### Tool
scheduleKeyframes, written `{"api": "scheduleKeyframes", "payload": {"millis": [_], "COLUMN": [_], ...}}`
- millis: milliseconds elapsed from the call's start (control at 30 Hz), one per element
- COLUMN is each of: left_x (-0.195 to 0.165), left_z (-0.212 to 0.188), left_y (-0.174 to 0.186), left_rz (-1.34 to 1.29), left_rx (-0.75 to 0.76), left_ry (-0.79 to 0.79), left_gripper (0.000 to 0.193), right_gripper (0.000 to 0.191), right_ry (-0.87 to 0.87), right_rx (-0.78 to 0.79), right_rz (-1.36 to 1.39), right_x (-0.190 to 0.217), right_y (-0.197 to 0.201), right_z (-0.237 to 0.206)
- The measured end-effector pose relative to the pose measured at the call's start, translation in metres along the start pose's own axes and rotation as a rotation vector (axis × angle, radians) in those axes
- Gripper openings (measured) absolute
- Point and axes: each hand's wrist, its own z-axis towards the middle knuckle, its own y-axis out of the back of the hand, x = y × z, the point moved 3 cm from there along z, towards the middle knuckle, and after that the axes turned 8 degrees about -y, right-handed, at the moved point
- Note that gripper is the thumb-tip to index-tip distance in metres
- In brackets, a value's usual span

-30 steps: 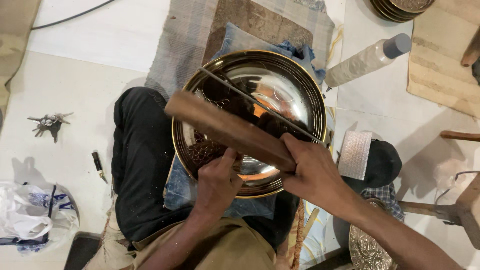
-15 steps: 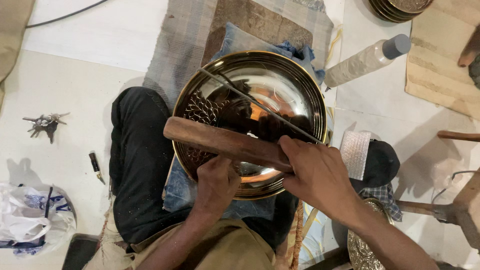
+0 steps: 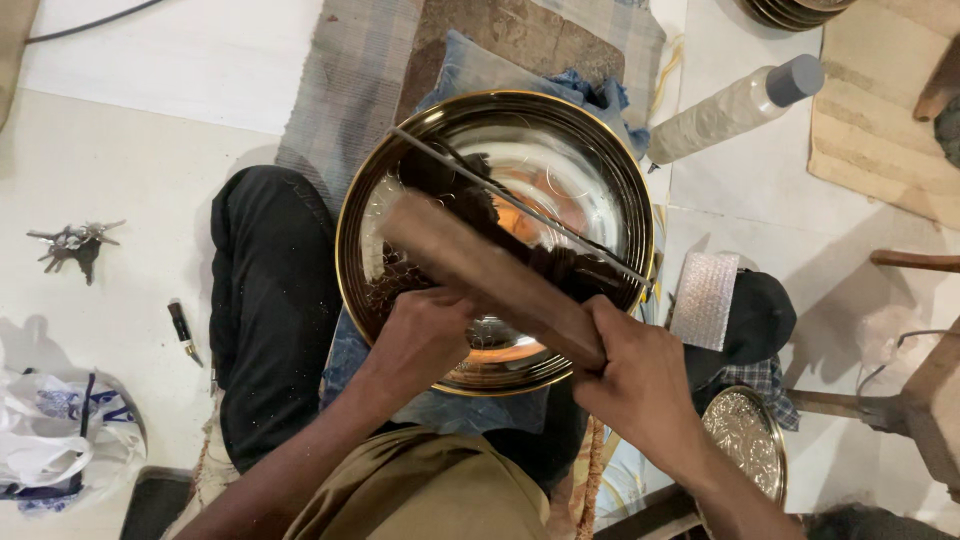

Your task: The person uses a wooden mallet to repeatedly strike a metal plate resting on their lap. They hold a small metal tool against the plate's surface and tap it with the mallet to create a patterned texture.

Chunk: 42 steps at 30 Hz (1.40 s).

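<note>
A large shiny metal bowl (image 3: pixel 590 150) with a brass-coloured rim rests on my lap over blue cloth. My right hand (image 3: pixel 640 385) grips one end of a wooden stick (image 3: pixel 490 275), which slants up and left across the bowl and looks motion-blurred. My left hand (image 3: pixel 425 335) sits at the bowl's near inner edge, fingers closed on something small against the metal; what it holds is hidden. A thin metal rod (image 3: pixel 520 205) lies across the bowl from upper left to the right rim.
A plastic bottle (image 3: pixel 735 105) lies to the upper right. A bunch of keys (image 3: pixel 75 245) and a small dark tool (image 3: pixel 183 330) lie on the white floor at left, a plastic bag (image 3: pixel 60 440) at lower left. An embossed metal plate (image 3: pixel 745 435) is at lower right.
The wooden stick has swung: its far end dropped toward level, then rose again up-left over the bowl. My left hand stays at the bowl's near edge.
</note>
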Motion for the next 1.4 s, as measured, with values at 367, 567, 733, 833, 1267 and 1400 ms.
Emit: {"api": "scheduleKeyframes", "payload": {"millis": [367,567,733,833,1267,1400], "left_x": [-0.003,-0.009,-0.007,-0.001,-0.016,-0.021], "left_z": [0.002,0.023,0.057,0.074,0.102,0.109], "left_y": [0.016,0.023,0.003,-0.002,-0.038,-0.033], "left_rz": [-0.166,-0.577,-0.509,-0.384,-0.494,-0.570], "left_rx": [-0.347,-0.143,0.498,0.734,1.197,1.066], "left_ry": [0.288,0.234,-0.007,-0.205,-0.812,-0.952], "left_gripper": [0.033,0.030,0.051,0.052,0.027,0.018], "right_gripper": [0.035,0.022,0.019,0.018,0.020,0.020], "right_ry": [-0.135,-0.467,-0.532,-0.558,-0.132,-0.065], "right_rx": [-0.103,-0.346,-0.564,-0.597,-0.951,-0.931], "right_rz": [0.306,0.869,0.964,0.787,0.286,0.468], "right_x": [-0.023,-0.056,-0.082,-0.097,-0.102,-0.090], "right_y": [-0.023,-0.105,-0.148,-0.161,-0.152,-0.151], "right_z": [-0.013,-0.076,-0.123,-0.132,-0.107,-0.106]}}
